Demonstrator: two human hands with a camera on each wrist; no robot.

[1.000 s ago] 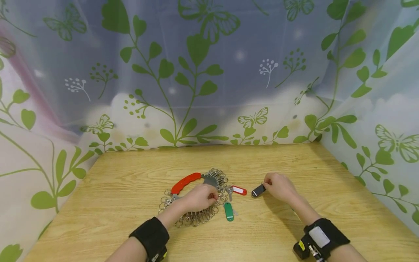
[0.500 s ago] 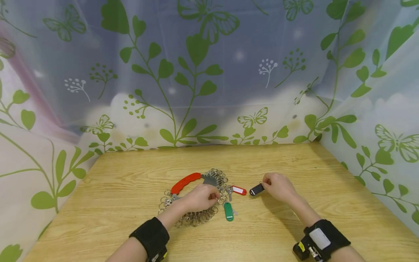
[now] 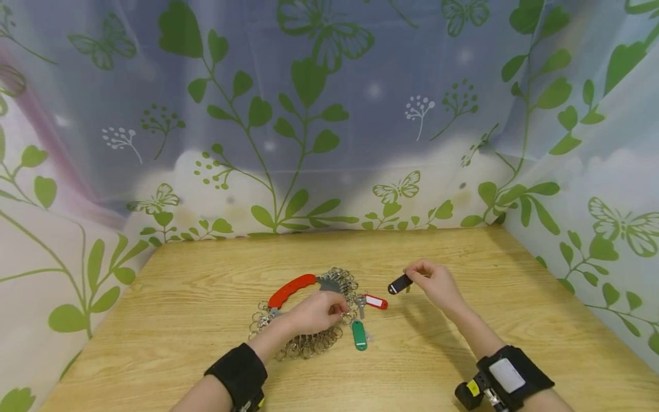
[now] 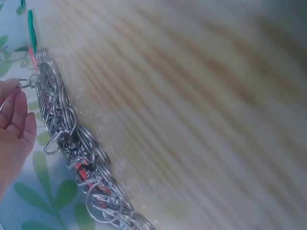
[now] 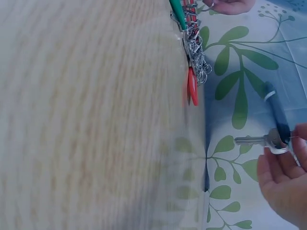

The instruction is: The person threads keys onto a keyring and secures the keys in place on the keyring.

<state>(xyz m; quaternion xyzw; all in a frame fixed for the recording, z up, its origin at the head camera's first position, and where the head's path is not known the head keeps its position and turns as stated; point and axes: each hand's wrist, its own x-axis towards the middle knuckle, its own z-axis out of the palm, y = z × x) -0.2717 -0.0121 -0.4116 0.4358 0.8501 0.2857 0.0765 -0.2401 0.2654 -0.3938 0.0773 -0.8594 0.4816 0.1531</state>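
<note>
Your right hand [image 3: 432, 284] has thumb and fingers together, pinching the black key tag [image 3: 400, 284] by its ring end, raised off the table [image 3: 216, 389]; its key [image 5: 254, 140] juts out beside those fingertips. Your left hand [image 3: 316, 312] pinches a metal ring [image 4: 24, 84] at the bunch's edge. The red tag [image 3: 376, 301] lies between both grips; the green tag [image 3: 359, 335] sits just beside the left fingertips, on your side.

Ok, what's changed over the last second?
The right hand has carried the black tag upward and leftward in the head view; a key now shows below it. The left hand, pinching a metal ring, has barely moved. The red tag, green tag and red handle stay put.
</note>
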